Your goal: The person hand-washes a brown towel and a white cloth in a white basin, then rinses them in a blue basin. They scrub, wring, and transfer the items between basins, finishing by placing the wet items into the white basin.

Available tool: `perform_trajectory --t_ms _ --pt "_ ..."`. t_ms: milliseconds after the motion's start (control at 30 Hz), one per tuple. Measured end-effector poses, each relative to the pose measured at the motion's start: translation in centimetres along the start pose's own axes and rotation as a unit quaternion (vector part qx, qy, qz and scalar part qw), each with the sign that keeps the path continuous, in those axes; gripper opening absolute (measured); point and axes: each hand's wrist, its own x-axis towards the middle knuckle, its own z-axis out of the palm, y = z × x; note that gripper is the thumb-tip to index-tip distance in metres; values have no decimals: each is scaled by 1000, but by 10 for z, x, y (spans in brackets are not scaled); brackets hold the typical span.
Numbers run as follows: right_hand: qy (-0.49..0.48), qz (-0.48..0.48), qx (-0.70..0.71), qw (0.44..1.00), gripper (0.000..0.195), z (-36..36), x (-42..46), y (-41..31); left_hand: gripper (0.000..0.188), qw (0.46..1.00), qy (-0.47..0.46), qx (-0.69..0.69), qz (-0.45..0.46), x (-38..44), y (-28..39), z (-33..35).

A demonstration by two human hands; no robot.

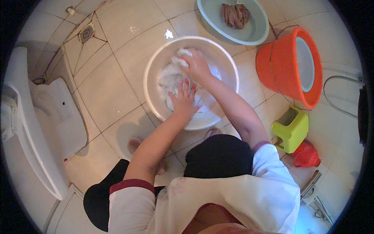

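Observation:
A large white plastic basin (pixel 150 98) stands on the tiled floor in front of me, with sudsy wet white cloth (pixel 169 76) in it. My left hand (pixel 184 101) lies on the cloth near the basin's middle, palm down and fingers spread. Farther back in the basin, my right hand (pixel 196 65) is closed around a bunched, foamy part of the white cloth. Whether the two parts belong to one piece I cannot tell. Foam hides much of the cloth's shape.
A pale blue basin (pixel 206 27) with brown cloth (pixel 235 16) in water stands behind. To the right are an orange bucket (pixel 264 65), a green plastic stool (pixel 295 131) and a red plastic item (pixel 306 155). A floor drain (pixel 86 34) and white ceramic fixture (pixel 38 140) are left.

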Motion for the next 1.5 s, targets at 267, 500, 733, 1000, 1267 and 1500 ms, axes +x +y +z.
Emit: perform_trajectory --t_ms 267,500,733,1000,1267,1500 --pt "-116 16 -167 979 49 -8 -89 -59 101 999 7 45 -21 29 -3 22" --pt "-118 55 -243 961 47 16 -7 -28 100 996 -33 73 -39 13 -3 -2" --pt "-84 4 -29 996 33 -27 -31 -39 102 996 -63 51 -49 10 -7 12" --pt "-126 13 -243 962 47 -4 -76 -36 88 994 -95 -12 -50 9 -5 1" --pt "-100 225 -176 953 47 -22 5 7 41 991 102 -64 58 -5 22 4" --pt "-475 235 -282 800 55 -59 -46 1 27 994 -64 -90 2 2 7 -18"
